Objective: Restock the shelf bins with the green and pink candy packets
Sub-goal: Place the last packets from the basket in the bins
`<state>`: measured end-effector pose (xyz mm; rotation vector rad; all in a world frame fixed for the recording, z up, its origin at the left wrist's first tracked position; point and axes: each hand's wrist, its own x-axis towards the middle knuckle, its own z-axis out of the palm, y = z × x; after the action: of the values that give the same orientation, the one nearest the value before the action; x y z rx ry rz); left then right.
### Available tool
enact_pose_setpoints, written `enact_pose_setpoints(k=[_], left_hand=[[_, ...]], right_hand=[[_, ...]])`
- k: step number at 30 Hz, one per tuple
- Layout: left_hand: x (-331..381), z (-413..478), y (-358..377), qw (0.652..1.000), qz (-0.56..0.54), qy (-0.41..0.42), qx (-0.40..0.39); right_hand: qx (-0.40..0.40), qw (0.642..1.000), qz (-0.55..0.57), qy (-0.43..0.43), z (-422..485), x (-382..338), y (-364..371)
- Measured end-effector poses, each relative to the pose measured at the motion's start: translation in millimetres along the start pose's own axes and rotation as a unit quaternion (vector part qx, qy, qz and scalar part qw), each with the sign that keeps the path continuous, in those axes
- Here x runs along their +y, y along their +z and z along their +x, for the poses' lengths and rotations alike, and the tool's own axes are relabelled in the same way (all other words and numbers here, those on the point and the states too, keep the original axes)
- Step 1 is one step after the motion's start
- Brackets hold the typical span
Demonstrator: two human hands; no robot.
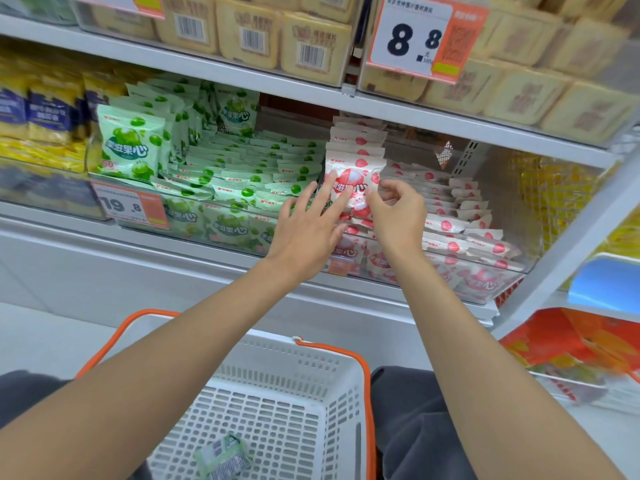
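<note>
A clear shelf bin holds many green candy packets on the left and pink candy packets on the right. One pink packet stands upright at the front of the pink stack. My left hand lies against its front with straight fingers. My right hand pinches the packet's right edge with curled fingers. A white basket with orange handles sits below, with one green packet lying in it.
Yellow packets fill the bin to the left. Beige boxed goods and a price tag marked 8.8 sit on the shelf above. Orange and blue packages lie low on the right.
</note>
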<state>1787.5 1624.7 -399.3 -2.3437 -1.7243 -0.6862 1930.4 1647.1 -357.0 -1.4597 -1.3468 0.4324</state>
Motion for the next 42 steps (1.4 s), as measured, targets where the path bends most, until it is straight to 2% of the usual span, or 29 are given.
enact_pose_setpoints(k=[5,9,11,14,16,18,21,24,26,27,30,33,38,42], left_hand=[[3.1,-13.0,-6.7,0.997,-0.059,0.002,0.057],[-3.2,-46.8,-11.0,0.983,-0.076,-0.028,0.164],[-14.3,-69.9,-8.5,0.984,-0.094,-0.038,0.146],[-35.7,-108.5,5.8,0.975,-0.162,-0.144,0.042],[-58.9,-142.2,23.7,0.959,-0.18,-0.211,-0.057],[-89.8,-181.7,40.6,0.935,-0.163,-0.253,-0.189],[-135.3,-246.5,60.7,0.869,-0.116,-0.285,-0.387],[-164.8,-301.7,75.4,0.782,0.01,-0.282,-0.555],[-180.3,-333.9,91.6,0.746,0.06,-0.275,-0.603],[-184.4,-348.0,97.9,0.74,0.069,-0.266,-0.614],[-177.8,-378.1,109.9,0.701,0.07,-0.238,-0.668],[-170.1,-400.7,118.5,0.701,0.057,-0.204,-0.681],[-169.2,-396.6,119.6,0.745,0.03,-0.221,-0.629],[-142.9,-338.4,112.9,0.777,-0.077,-0.319,-0.538]], right_hand=[[0.026,0.994,-0.033,-0.097,-22.4,-2.7,-2.8],[-0.044,0.987,-0.043,-0.147,-58.6,-3.0,3.9],[-0.102,0.98,-0.059,-0.157,-79.1,1.8,13.2],[-0.232,0.948,-0.133,-0.173,-111.7,15.8,33.3],[-0.327,0.908,-0.195,-0.177,-133.7,30.5,48.0],[-0.42,0.857,-0.246,-0.168,-154.8,49.2,61.8],[-0.528,0.768,-0.315,-0.181,-188.9,79.9,78.6],[-0.609,0.686,-0.357,-0.174,-223.3,107.7,87.9],[-0.641,0.647,-0.379,-0.167,-241.6,122.3,91.2],[-0.649,0.634,-0.386,-0.165,-248.6,128.3,91.8],[-0.667,0.623,-0.383,-0.144,-261.8,141.0,91.9],[-0.68,0.62,-0.372,-0.119,-265.8,145.7,89.7],[-0.674,0.637,-0.36,-0.099,-263.1,143.7,85.9],[-0.662,0.657,-0.354,-0.072,-245.2,130.0,83.9]])
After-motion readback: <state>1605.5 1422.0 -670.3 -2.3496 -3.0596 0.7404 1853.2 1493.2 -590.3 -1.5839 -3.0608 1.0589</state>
